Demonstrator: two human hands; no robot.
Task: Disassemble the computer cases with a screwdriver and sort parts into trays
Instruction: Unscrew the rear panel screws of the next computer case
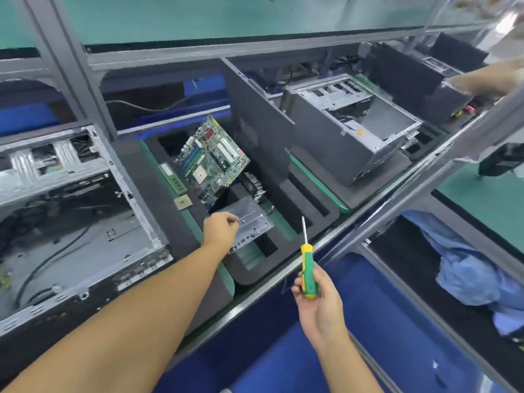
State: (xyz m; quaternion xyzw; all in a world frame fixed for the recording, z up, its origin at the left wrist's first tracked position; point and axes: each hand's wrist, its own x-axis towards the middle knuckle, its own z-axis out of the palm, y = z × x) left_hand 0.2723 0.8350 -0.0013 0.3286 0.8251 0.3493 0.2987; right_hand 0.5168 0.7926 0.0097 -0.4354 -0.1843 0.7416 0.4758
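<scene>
My right hand (319, 296) grips a green and yellow screwdriver (307, 268) by the handle, its shaft pointing up and away. My left hand (221, 229) hovers over a black foam tray (158, 188), fingers curled and pinching something small that looks like a screw, just beside a grey metal drive (252, 222) lying in the tray. A green motherboard (212, 160) leans in the tray behind it, with a memory stick (173, 177) and a small square chip (183, 202) to its left. An opened computer case (71, 217) lies at the left.
A dark side panel (261, 129) stands upright between the tray and a second opened case (348, 123) at the right. Another person's arm (487, 78) reaches in at the far right. Blue cloth (467, 268) lies on a lower shelf. A metal rail (368, 219) edges the bench.
</scene>
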